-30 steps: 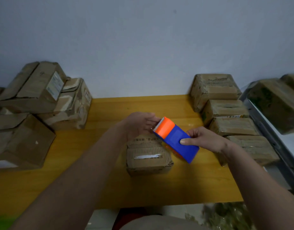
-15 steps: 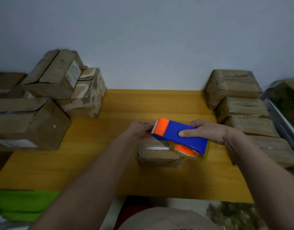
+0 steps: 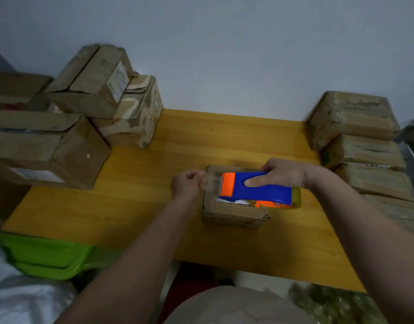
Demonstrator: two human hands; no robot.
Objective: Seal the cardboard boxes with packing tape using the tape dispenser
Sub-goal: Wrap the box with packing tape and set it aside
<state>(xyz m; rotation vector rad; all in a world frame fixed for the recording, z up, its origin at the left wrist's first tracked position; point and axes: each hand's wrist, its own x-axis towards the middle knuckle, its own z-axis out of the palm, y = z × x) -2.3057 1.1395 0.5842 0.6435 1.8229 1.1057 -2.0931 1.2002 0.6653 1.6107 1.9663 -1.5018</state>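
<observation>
A small cardboard box sits in the middle of the yellow wooden table. Over its top lies a blue and orange tape dispenser, held level with its orange end pointing left. My right hand grips the dispenser's blue body. My left hand is at the box's left top edge, fingers curled and pinching the clear tape end there. The roll of tape shows under the dispenser's right end.
Larger cardboard boxes are stacked at the table's left. A row of wrapped boxes lines the right side. A green plastic tray lies below the table's front left edge.
The dispenser has come down from a tilted pose to lie level over the box. My left hand has gone from the box's far side to its left top edge.
</observation>
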